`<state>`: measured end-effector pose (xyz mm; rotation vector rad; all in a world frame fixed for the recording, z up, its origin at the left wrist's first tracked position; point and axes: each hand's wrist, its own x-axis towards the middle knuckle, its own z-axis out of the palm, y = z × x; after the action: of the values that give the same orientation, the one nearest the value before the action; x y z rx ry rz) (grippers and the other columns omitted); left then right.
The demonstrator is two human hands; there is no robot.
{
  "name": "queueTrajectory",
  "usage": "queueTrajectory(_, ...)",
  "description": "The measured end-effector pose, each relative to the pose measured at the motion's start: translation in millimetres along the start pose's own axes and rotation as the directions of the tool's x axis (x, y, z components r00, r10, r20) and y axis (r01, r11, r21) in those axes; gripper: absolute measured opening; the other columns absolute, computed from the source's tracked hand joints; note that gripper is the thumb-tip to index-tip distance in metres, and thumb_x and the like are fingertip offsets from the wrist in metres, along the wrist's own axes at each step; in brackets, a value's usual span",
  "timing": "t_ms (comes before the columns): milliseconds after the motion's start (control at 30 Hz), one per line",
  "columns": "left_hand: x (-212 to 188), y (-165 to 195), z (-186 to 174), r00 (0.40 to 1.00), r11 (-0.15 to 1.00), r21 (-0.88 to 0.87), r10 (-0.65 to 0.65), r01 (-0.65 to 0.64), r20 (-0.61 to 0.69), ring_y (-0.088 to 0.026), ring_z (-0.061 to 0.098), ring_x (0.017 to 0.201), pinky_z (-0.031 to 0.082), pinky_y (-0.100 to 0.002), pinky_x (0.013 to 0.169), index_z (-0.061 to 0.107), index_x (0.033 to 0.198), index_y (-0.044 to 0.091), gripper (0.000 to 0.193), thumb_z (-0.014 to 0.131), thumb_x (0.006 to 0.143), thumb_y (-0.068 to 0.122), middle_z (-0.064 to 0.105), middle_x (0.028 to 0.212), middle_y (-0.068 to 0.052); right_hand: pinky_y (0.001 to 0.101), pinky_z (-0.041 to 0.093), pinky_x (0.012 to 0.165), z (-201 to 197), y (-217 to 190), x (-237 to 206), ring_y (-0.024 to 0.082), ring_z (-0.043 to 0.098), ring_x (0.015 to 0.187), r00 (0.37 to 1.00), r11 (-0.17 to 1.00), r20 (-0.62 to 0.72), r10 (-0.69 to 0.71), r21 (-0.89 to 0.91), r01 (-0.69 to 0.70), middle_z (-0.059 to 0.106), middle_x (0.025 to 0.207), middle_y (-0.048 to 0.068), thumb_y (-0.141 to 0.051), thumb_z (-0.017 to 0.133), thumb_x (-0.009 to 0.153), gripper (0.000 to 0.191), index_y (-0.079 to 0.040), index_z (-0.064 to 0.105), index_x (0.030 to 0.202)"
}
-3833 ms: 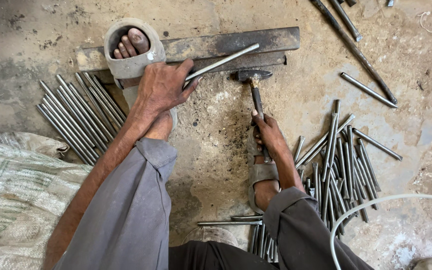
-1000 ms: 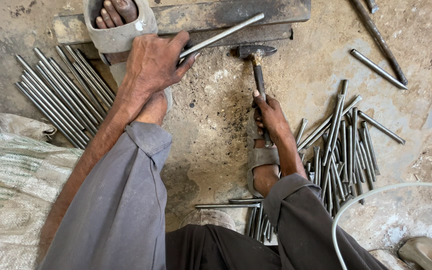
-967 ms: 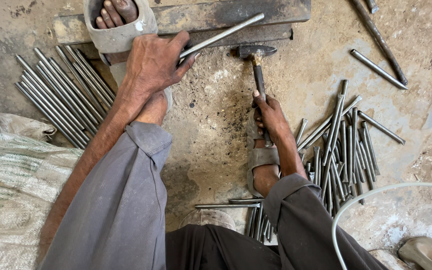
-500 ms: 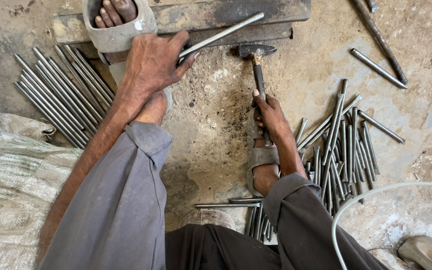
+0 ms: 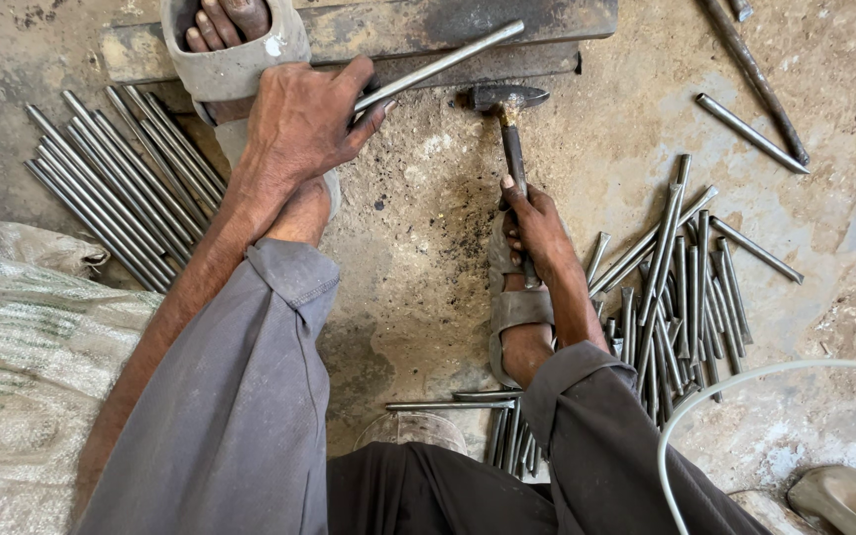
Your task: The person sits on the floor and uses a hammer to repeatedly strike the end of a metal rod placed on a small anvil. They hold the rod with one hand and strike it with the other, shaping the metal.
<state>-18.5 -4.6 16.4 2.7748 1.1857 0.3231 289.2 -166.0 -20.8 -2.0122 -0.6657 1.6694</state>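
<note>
My left hand [image 5: 301, 127] grips a long thin steel rod [image 5: 448, 61] that lies slanted across a flat rusty iron bar [image 5: 507, 30] at the top of the view. My right hand [image 5: 537, 223] is closed around the handle of a hammer [image 5: 509, 119], whose dark head rests low on the ground just below the bar. My left foot in a grey sandal [image 5: 230, 50] presses on the bar's left end, beside the left hand. My right foot in a sandal [image 5: 512, 307] sits under the right wrist.
A neat row of steel rods [image 5: 116, 188] lies at the left. A loose heap of similar rods [image 5: 676, 287] lies at the right, with stray ones [image 5: 750, 134] beyond. A woven sack [image 5: 22, 367] fills the lower left. A white hose [image 5: 745, 381] curves at the lower right.
The view has shifted slightly. Both hands keep their grips, and the rod and the hammer stay nearly where they were.
</note>
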Motion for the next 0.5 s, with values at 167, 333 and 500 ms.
queueTrajectory(167,1.0,0.8,-1.0,0.999,1.000,0.001,-0.013,0.013,0.034,-0.015,0.053,0.043,0.054,-0.038,0.055,0.066,0.106,0.011,0.036,0.072,0.106,0.046,0.053,0.051,0.001,0.0231,0.029,0.039,0.1,-1.3,-1.0,0.006,0.034,0.044,1.000,1.000,-0.001,0.017,0.008,-0.017,0.043,0.060,-0.006,-0.040,0.051,0.106,0.037,-0.005,0.059,0.098)
queueTrajectory(333,0.8,0.7,-0.9,1.000,1.000,-0.010,-0.002,0.002,0.000,-0.014,0.052,0.044,0.054,-0.037,0.057,0.066,0.107,0.012,0.034,0.073,0.106,0.046,0.053,0.053,0.001,0.0221,0.030,0.040,0.2,-1.1,-0.3,0.005,0.035,0.046,1.000,1.000,0.001,-0.001,0.004,0.001,0.043,0.062,-0.007,-0.040,0.053,0.106,0.036,-0.005,0.060,0.098)
queueTrajectory(500,0.6,0.0,0.4,1.000,1.000,0.004,-0.001,0.001,0.015,-0.014,0.051,0.042,0.052,-0.036,0.053,0.066,0.106,0.011,0.036,0.073,0.105,0.047,0.052,0.051,0.001,0.0223,0.030,0.041,0.0,-1.4,-0.1,0.005,0.034,0.047,1.000,1.000,0.003,0.001,0.006,-0.001,0.042,0.062,-0.007,-0.041,0.053,0.106,0.037,-0.005,0.059,0.098)
